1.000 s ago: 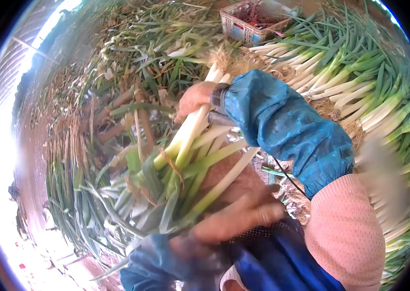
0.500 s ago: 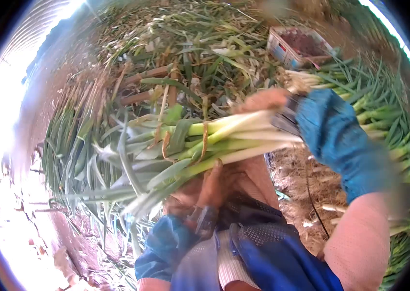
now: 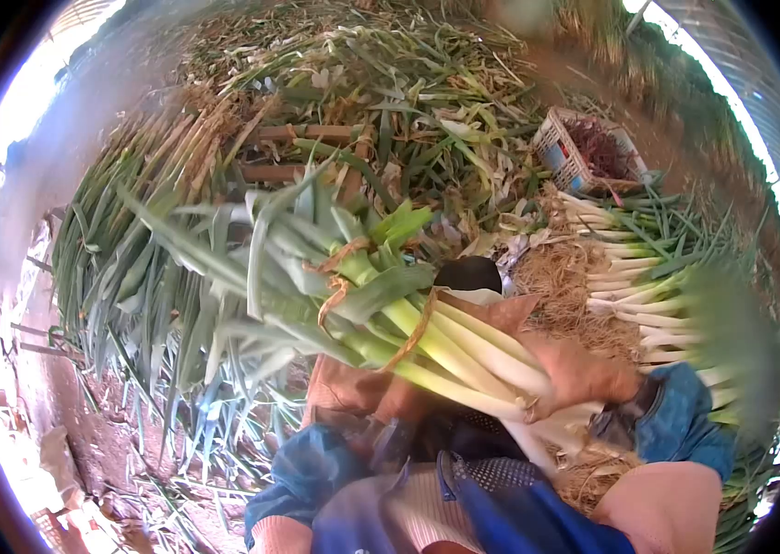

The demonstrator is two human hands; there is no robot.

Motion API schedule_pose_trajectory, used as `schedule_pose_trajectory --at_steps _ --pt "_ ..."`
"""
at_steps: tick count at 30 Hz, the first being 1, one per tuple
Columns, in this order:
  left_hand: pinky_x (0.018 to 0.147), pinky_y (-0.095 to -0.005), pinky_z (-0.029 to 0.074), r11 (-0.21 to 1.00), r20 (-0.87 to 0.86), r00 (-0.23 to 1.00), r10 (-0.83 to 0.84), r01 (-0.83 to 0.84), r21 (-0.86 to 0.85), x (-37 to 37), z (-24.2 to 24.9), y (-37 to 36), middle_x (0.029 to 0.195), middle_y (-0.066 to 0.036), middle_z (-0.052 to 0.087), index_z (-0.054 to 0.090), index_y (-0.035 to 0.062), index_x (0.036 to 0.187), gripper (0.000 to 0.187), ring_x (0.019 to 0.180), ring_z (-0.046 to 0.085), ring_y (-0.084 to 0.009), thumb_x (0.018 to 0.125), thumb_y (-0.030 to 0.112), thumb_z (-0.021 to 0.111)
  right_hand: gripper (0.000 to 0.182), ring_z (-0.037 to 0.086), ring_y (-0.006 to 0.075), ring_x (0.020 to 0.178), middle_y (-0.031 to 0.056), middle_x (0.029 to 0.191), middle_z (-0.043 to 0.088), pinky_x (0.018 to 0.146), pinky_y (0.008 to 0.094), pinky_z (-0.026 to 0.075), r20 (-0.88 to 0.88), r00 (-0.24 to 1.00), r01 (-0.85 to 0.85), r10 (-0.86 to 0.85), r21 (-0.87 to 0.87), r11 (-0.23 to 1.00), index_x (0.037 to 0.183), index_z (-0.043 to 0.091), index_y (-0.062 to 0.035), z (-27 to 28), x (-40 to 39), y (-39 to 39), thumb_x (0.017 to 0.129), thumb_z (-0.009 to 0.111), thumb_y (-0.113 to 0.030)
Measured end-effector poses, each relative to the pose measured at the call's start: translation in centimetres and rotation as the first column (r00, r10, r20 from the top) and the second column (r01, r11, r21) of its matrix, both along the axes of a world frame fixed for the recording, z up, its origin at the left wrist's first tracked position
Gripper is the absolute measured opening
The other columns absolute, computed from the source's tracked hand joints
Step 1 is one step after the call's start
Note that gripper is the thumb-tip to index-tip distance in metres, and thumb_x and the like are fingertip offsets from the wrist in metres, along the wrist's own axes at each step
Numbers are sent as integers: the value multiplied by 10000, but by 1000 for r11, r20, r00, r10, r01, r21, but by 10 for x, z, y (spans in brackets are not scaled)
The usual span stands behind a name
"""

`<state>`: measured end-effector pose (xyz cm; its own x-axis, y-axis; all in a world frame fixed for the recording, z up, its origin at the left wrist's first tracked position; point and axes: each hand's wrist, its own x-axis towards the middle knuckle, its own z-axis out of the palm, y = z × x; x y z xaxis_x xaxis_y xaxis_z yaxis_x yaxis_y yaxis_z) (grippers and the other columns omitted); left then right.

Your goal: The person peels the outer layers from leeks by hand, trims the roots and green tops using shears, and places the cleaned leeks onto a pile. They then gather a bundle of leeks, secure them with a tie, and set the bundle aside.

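A bundle of thick green onions (image 3: 445, 346) lies slanted in front of my body, leaves to the upper left and white stalks to the lower right. Brown ties (image 3: 416, 328) go round its green part. My right hand (image 3: 584, 374), in a brownish-orange glove, is closed round the white root end. Against the underside near the middle is my left hand (image 3: 399, 399), in a similar glove; its fingers are mostly hidden by the stalks and sleeve. Blue sleeve covers (image 3: 685, 415) reach over both wrists.
A row of green onions (image 3: 639, 295) lies on the right, beside a white crate (image 3: 561, 157) of dark reddish strands. More green onions (image 3: 122, 240) are heaped on the left. Loose leaves (image 3: 436, 83) cover the ground ahead, around a wooden frame (image 3: 302, 134).
The root end has swung down and towards me, so the bundle now slants. My right hand has moved down with it. The view has shifted a little.
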<state>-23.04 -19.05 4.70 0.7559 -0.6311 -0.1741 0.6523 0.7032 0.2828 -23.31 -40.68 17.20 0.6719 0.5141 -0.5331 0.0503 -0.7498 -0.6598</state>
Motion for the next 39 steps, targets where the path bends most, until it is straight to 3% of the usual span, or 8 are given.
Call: schedule_pose_trajectory --at_steps 8,14,20,24,29,30,32,39 --pt "860 -393 418 865 495 856 152 -357 352 14 45 19 1098 -162 540 484 6 1174 466 1005 525 -290 782 221 616 1153 427 235 1182 149 1284 428 999 331 320 -38 891 441 -452 307 844 1358 236 16 47 -71 49 475 849 -401" --pt "822 -384 436 661 801 595 -57 -579 477 45 90 61 1046 -157 568 524 7 1132 428 956 550 -289 759 189 630 1118 366 212 1203 120 1309 369 1015 349 292 59 858 393 -510 564 726 1376 201 -3 37 -41 85 519 841 -331" --pt "776 -327 469 633 720 693 -37 -541 553 58 64 86 1067 -127 576 540 1 1122 325 929 575 -238 820 119 544 996 352 227 1206 134 1288 376 1022 339 274 -58 919 341 -391 616 710 1357 226 12 -44 4 117 639 760 -426" --pt "909 -308 428 634 523 845 -111 -345 692 46 6 118 1208 -111 520 422 -29 1241 354 1076 518 -213 905 81 433 942 400 253 1169 181 1244 411 981 318 334 -516 827 490 -222 469 735 1353 225 25 -48 34 145 687 722 -418" --pt "989 -362 376 512 244 964 108 -264 818 44 -21 176 1251 -159 468 311 -45 1311 571 1183 438 -222 849 157 577 875 491 268 1070 193 1162 480 937 330 377 -372 864 447 -339 258 857 1297 301 42 -55 41 153 666 755 -360" --pt "991 -391 368 261 407 908 95 -417 871 57 -2 181 1257 -183 443 299 -39 1314 645 1187 429 -235 803 172 630 870 488 267 1076 190 1161 482 937 331 376 -320 886 411 -336 205 888 1290 309 42 -70 43 148 661 759 -355" --pt "872 -420 396 -311 657 686 -313 -727 611 77 15 187 1178 -208 433 433 -5 1191 703 1065 463 -320 610 204 769 859 486 274 1082 190 1161 486 930 341 375 -246 909 371 -336 116 921 1272 332 45 -90 42 145 650 764 -361" --pt "796 -391 440 -193 431 548 -717 -749 633 160 -2 193 1149 -179 473 402 33 1261 738 974 513 -323 606 109 736 932 457 307 1136 221 1211 454 943 357 362 -351 863 405 -364 46 913 1296 304 29 -82 51 149 629 774 -422"
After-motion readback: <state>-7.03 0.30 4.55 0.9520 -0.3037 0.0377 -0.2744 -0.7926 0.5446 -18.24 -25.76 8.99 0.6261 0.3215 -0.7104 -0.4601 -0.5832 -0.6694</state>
